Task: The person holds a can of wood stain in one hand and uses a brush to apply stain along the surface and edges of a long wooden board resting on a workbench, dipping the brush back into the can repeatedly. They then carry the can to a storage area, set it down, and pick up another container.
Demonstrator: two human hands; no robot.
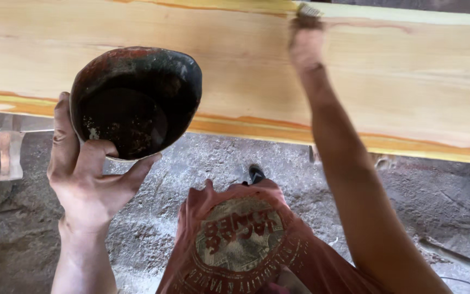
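The dark-stained bowl [134, 100], pinched at its rim by the left hand [85, 174], looks tilted and could spill onto the pale plank [398, 81]; the right hand [305, 46], closed on a brush [307, 13], risks dripping.

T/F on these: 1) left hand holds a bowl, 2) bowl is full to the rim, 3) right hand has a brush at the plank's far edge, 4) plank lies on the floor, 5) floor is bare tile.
1) Left hand holds a bowl: true.
2) Bowl full to the rim: false; only dark residue inside.
3) Right hand holds a brush at the plank's far edge: true.
4) Plank lies on the floor: false; it sits raised above the floor.
5) Floor is bare tile: false; rough, dusty ground.
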